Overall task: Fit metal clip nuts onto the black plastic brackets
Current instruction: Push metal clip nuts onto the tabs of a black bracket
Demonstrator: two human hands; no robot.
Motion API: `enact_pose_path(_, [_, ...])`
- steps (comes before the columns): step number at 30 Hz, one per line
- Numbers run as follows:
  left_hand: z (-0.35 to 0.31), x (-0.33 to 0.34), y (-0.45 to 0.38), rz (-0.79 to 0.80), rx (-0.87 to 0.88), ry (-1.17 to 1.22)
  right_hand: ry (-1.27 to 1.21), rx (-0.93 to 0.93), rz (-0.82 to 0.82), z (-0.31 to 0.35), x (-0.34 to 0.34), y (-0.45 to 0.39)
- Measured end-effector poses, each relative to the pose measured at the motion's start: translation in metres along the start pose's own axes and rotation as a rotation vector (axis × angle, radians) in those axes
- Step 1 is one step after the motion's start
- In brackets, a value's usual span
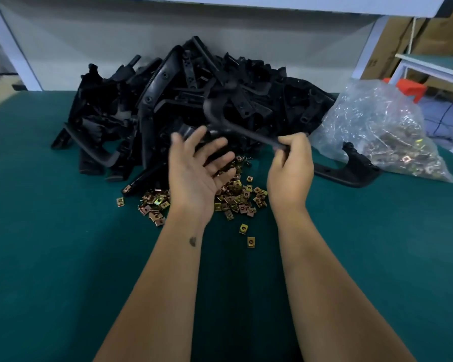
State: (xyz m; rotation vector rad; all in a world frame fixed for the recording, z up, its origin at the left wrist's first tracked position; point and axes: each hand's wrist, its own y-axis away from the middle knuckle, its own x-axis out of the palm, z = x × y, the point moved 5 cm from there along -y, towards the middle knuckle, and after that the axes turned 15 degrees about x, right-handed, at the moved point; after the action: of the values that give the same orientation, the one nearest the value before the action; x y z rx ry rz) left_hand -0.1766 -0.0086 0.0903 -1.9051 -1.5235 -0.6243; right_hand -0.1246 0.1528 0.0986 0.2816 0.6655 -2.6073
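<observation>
Right hand point(289, 165) pinches a black bracket point(236, 126); left hand point(196, 168) spread.

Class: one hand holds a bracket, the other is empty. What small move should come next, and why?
Probably the open left hand drops to pinch one clip nut from the loose clip nuts beneath it, since the right hand already grips a black bracket ready for fitting.
</observation>
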Motion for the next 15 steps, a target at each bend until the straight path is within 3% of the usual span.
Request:
enact_pose_path(5, [-0.007, -0.006, 0.002, -0.002, -0.11, 0.213, -0.127, -0.185, 0.043, 0.012, -0.003, 0.006])
enact_pose_path(9, [0.0, -0.005, 0.001, -0.107, -0.132, 0.159, -0.176, -0.223, 0.049, 0.016, -0.002, 0.008])
enact_pose_path(12, [0.006, -0.003, 0.0, -0.095, -0.101, 0.061, -0.25, -0.163, 0.017, 0.016, -0.004, 0.008])
enact_pose_path(15, [0.009, 0.001, -0.002, -0.011, -0.039, 0.054, -0.474, 0.1, 0.052, 0.011, 0.001, 0.006])
